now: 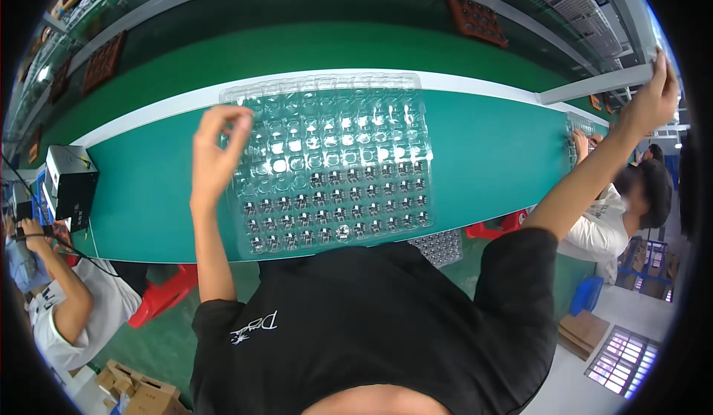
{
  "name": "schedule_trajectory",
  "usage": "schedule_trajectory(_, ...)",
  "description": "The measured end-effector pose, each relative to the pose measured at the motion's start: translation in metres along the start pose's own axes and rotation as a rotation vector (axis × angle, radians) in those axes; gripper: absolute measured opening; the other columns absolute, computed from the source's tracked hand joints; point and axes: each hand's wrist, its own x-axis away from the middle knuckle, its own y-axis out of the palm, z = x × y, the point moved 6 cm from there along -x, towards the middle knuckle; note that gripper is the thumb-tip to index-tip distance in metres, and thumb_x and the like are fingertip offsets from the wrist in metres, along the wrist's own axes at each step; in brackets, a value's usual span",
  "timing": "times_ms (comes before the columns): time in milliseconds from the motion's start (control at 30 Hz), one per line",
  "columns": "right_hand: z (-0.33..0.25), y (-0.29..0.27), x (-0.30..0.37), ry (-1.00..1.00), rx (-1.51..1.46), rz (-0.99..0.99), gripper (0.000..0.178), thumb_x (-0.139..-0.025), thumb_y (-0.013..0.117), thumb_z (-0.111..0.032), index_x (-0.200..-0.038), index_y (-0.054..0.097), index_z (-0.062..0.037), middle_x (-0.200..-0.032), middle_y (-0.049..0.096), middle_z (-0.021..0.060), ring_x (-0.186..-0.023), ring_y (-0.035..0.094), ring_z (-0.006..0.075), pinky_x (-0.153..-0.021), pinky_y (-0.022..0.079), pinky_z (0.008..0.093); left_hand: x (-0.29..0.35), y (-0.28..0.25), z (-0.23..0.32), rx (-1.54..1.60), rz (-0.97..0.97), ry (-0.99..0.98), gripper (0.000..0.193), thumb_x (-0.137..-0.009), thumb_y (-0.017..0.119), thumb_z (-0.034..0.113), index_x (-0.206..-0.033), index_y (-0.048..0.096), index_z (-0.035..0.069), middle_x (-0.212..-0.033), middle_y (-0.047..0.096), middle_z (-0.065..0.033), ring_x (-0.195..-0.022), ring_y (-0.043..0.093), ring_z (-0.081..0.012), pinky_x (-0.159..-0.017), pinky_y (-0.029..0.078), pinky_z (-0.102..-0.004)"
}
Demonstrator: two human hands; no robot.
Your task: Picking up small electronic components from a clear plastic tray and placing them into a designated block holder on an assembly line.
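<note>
- Components (340,213), small, black-and-silver, occupy nearer pockets of the clear moulded-plastic tray (319,144) on the green tabletop (490,140).
- Left hand (219,144): fingers curled at tray's left edge; pinch indeterminable. Snagging the tray could unseat components.
- Right hand (656,99): raised beside grey metal bar (594,83); grip indeterminable.

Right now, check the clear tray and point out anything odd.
In the clear tray, one pale, round-looking piece in the nearest row stands out among dark parts; whether it is flipped or different, I can't tell.
</note>
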Motion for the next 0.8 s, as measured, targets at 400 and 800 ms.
schedule_trajectory(400, -0.162, 0.079, 0.401, -0.063, -0.38, -1.717, 0.025, -0.084, 0.075, -0.024, -0.1, 0.073, -0.0055, -0.092, 0.065, 0.0103, -0.092, 0.066, 0.0309, -0.077, 0.053, 0.0428, 0.064, 0.087, 0.059, -0.34, -0.58, 0.258, 0.02, -0.082, 0.076, 0.022, -0.095, 0.068, 0.009, -0.093, 0.051, -0.0084, -0.092, 0.052, -0.0291, -0.08, 0.045, -0.041)
schedule_trajectory(800, -0.153, 0.094, 0.417, 0.173, -0.547, -1.626, 0.011, -0.085, 0.07, -0.016, -0.086, 0.071, -0.005, -0.077, 0.067, 0.0073, -0.07, 0.067, 0.029, -0.061, 0.052, 0.0428, 0.063, 0.096, 0.06, -0.444, -0.609, 0.277, 0.01, -0.081, 0.071, 0.009, -0.088, 0.065, 0.005, -0.09, 0.051, -0.0106, -0.091, 0.053, -0.0305, -0.081, 0.044, -0.042)
